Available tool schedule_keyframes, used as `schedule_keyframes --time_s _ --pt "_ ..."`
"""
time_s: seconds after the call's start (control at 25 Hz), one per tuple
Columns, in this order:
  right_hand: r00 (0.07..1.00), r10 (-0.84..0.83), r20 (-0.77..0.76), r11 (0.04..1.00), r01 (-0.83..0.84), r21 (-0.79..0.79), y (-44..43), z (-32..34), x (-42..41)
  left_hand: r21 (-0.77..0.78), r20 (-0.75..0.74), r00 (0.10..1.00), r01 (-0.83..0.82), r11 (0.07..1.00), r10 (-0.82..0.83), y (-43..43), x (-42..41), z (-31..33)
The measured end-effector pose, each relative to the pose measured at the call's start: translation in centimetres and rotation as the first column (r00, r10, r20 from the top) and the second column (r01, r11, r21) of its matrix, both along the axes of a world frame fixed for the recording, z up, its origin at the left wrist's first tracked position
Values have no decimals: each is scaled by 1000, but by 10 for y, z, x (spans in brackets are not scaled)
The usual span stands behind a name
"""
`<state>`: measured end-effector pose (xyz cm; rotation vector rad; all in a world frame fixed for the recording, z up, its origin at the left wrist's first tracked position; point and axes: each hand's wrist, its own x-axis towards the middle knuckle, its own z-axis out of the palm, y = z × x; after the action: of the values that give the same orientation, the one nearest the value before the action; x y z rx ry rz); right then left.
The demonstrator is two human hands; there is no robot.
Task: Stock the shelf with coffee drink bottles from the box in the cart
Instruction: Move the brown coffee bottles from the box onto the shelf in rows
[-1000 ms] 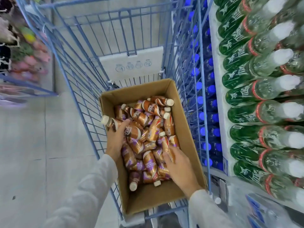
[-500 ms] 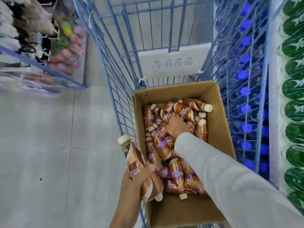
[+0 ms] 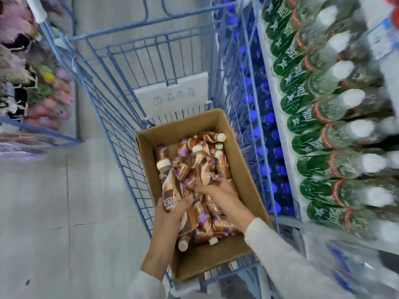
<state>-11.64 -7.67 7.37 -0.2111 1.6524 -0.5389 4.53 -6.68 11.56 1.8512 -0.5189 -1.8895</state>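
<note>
An open cardboard box (image 3: 239, 160) sits in the blue wire cart (image 3: 121, 67), holding several brown and purple coffee drink bottles (image 3: 205, 221) lying loose. My left hand (image 3: 170, 212) grips one coffee bottle (image 3: 170, 186) over the box's left side, its white cap pointing away from me. My right hand (image 3: 218, 193) reaches into the pile and holds a second coffee bottle (image 3: 203, 167) by its lower body, tilted up out of the heap. Both sleeves are white.
A shelf (image 3: 278, 117) to the right of the cart carries rows of green-labelled bottles (image 3: 313, 139) with white caps; blue-capped bottles (image 3: 261, 126) stand lower down behind the cart's wire side. Blurred colourful goods (image 3: 43, 87) hang at the far left. Grey floor (image 3: 54, 212) lies left.
My left hand has brought its bottle from outside the cart's left side back over the box. My right hand has drawn back from the far bottles and lifted one from the pile.
</note>
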Motion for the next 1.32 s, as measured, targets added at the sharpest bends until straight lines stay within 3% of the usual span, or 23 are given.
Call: schedule_keyframes --time_s 0.24,0.4,0.48,0.64,0.88,1.08,1.2,1.32 --pt "950 -305 68 891 309 -333 119 135 -60 -271 -101 961 221 937 -256 41 -75 78" --pt "847 -525 85 679 477 -558 200 204 -99 -404 -188 901 292 867 -392 91 -136 132" --pt "770 -624 137 541 551 -636 248 233 -116 -478 -225 823 374 795 -522 125 -170 162" --pt "696 -713 89 420 525 -740 341 281 -132 -605 -250 653 471 642 -715 193 -218 216" --pt "550 -834 53 269 489 -830 450 337 -147 -740 -254 424 494 457 -869 276 -270 266" --pt "288 -957 31 93 407 -909 510 387 -175 -848 -218 138 463 257 -966 334 -338 312" --pt "106 -994 -15 51 352 -934 535 405 -207 -902 -153 18 405 147 -988 367 -386 343" --pt "-9 -998 -70 63 322 -945 558 418 -238 -938 -87 -54 341 64 -995 390 -427 363"
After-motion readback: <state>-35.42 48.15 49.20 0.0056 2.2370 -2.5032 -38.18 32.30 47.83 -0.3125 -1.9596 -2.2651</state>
